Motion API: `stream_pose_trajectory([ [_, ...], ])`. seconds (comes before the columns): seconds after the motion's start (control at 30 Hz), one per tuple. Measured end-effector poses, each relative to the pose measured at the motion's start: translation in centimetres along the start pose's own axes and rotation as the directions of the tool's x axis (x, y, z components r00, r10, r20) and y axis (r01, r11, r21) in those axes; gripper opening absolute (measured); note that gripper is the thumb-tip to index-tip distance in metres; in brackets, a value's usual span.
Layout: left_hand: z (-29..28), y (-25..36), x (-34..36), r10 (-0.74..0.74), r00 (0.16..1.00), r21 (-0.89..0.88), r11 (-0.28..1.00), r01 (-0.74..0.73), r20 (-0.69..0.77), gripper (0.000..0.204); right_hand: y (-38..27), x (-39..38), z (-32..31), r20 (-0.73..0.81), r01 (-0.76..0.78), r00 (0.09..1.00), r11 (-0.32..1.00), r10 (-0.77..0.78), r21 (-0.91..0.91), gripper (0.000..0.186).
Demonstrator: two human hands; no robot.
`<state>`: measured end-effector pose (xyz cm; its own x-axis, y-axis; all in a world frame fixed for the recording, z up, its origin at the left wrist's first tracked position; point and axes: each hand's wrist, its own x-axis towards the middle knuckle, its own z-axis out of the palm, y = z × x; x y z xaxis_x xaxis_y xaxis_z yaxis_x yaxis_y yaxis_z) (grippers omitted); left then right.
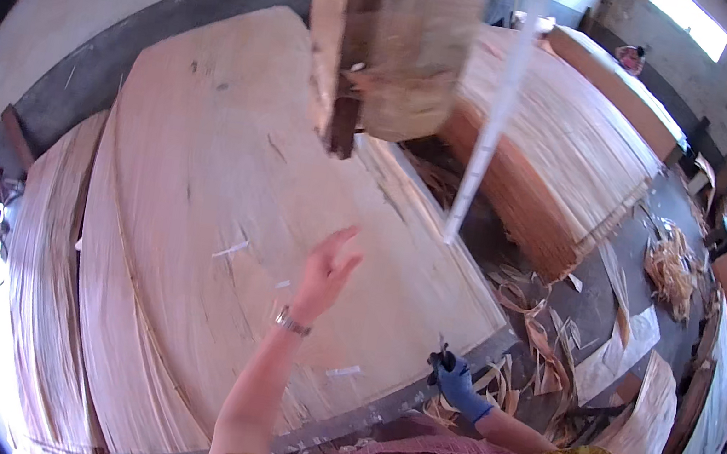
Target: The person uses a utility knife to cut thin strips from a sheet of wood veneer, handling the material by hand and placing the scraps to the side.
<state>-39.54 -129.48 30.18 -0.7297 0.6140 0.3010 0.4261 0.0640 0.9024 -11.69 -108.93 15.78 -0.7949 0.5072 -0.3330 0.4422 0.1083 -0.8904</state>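
My left hand [326, 273], bare with a watch [293, 321] at the wrist, reaches over a wide, pale wood veneer sheet [225, 152]. Its fingers are stretched out and hold nothing. I cannot tell whether they touch the sheet. My right hand [460, 387], in a blue glove, is at the sheet's near right edge. It is closed round a small black tool [440, 360] with a thin tip; its exact kind is hard to make out. Short white tape strips [231, 249] lie on the veneer, one [343, 371] near its front edge.
A wooden post or box [416, 49] hangs close in front at the top, beside a white bar [494, 125]. Further right stands a tall veneer stack [540, 159]. Veneer scraps [674, 266] litter the floor. A person [630, 58] is far back.
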Motion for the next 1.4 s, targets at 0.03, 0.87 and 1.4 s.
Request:
stream_pose_trajectory([
  [0.03, 1.8, 5.6, 2.2, 0.182, 0.983, -0.106, 0.977, -0.182, -0.013, 0.056, 1.0, -0.5, -1.0, -0.077, 0.035, 0.997, 0.993, -0.026, 0.116, 0.021],
  [0.87, 18.3, 12.5, -7.0, 0.088, 0.995, -0.427, 0.902, -0.063, 0.040, 0.054, -39.9, -9.5, -17.5, -0.002, 0.740, 0.451, 0.373, -0.893, 0.560, 0.010],
  [1.4, 31.8, 29.7, -5.4, -0.055, 0.981, -0.917, 0.351, 0.192, 0.185, 0.030, -15.5, -14.3, -21.4, -0.274, 0.718, 0.300, 0.406, -0.914, -0.566, 0.029],
])
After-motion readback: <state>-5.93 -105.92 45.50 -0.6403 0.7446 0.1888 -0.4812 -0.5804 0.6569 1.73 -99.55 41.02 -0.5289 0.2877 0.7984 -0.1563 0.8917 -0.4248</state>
